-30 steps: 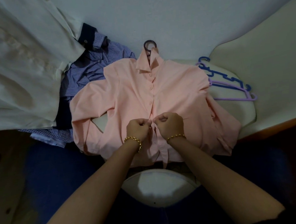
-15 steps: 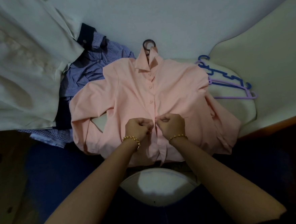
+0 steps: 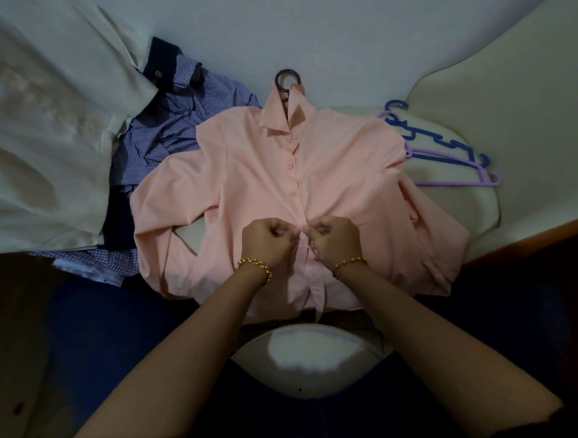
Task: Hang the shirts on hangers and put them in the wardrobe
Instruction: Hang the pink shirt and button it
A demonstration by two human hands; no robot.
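Observation:
A pink shirt (image 3: 339, 177) lies face up on the pale bed (image 3: 318, 21), collar away from me. The dark hook of a hanger (image 3: 287, 78) sticks out above its collar. The upper buttons look fastened. My left hand (image 3: 267, 242) and my right hand (image 3: 337, 237) meet at the placket, low on the shirt front. Each pinches one edge of the pink fabric with curled fingers. The button between them is hidden.
A blue striped shirt (image 3: 172, 138) lies crumpled left of the pink one. A cream cloth (image 3: 35, 134) covers the far left. Blue and purple hangers (image 3: 447, 160) lie at the right on a cream cushion (image 3: 513, 117). A white round surface (image 3: 307, 357) sits between my arms.
Both hands have stayed at the lower placket, with only small finger movements. The shirt has not shifted.

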